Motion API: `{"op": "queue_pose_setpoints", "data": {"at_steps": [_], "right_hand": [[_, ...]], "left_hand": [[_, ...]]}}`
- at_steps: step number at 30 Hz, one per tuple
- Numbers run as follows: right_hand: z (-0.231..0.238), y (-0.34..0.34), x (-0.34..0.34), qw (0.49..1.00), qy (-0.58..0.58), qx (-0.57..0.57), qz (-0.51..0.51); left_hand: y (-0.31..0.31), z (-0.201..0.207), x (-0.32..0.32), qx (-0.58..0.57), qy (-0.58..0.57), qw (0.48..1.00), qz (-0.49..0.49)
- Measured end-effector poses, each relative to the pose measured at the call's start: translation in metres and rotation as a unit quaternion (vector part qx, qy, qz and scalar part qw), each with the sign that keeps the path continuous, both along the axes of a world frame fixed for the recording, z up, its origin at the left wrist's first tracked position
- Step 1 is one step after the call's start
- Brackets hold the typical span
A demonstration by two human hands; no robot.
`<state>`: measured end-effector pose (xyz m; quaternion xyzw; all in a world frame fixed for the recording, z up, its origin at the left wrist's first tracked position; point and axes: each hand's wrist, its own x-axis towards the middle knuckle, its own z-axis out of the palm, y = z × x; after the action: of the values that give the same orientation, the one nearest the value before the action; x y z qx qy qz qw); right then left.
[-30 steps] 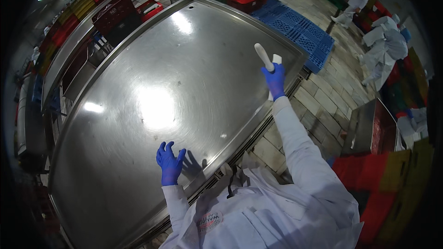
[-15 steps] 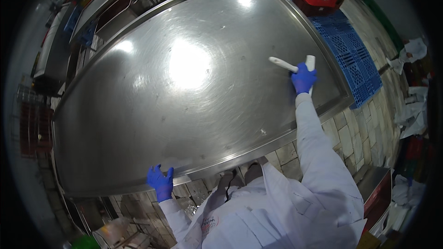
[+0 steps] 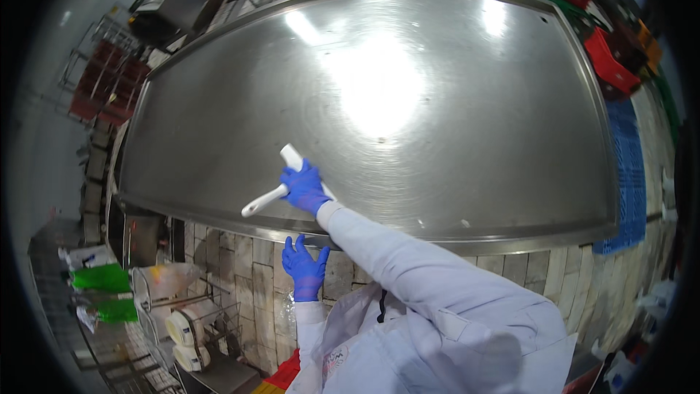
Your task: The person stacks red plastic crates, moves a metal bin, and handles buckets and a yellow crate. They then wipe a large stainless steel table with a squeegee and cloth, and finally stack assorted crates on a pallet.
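Observation:
A wide stainless-steel table with a raised rim lies before me. My right hand, in a blue glove, is closed round a white hand squeegee at the near left part of the tabletop. Its handle sticks out to the left of my fingers, and its long head shows above and below the hand; the grip covers the middle. Just outside the front rim is my left hand, also gloved in blue, empty with its fingers spread. Whether its fingertips touch the rim I cannot tell.
Blue plastic pallets lie past the table's right end, with a red crate behind them. At the lower left stands a wire rack with white containers. Stacked brownish-red crates stand at the far left. Tiles cover the floor.
My right hand has swept the squeegee from the table's right end to its near left part. The view has turned left. My left hand stays open by the front rim.

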<state>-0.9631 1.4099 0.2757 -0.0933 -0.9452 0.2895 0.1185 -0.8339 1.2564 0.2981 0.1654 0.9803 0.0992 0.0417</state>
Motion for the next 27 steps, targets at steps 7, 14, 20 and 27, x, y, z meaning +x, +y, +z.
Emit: {"op": "queue_pose_setpoints", "data": {"at_steps": [7, 14, 20, 27], "right_hand": [[-0.002, 0.047, -0.034, 0.950, 0.064, -0.306, -0.015], [0.016, 0.406, 0.255, 0.829, 0.170, 0.084, -0.525], [0.003, 0.527, 0.441, 0.647, -0.097, 0.179, -0.735], [-0.005, 0.482, 0.161, 0.882, 0.096, 0.082, -0.454]], "left_hand": [[-0.037, -0.070, -0.064, 0.325, 0.009, 0.922, 0.211], [0.014, -0.089, -0.073, 0.378, 0.086, 0.871, 0.303], [0.034, -0.072, -0.071, 0.323, 0.114, 0.885, 0.315], [0.018, -0.088, -0.075, 0.339, 0.133, 0.882, 0.297]]}}
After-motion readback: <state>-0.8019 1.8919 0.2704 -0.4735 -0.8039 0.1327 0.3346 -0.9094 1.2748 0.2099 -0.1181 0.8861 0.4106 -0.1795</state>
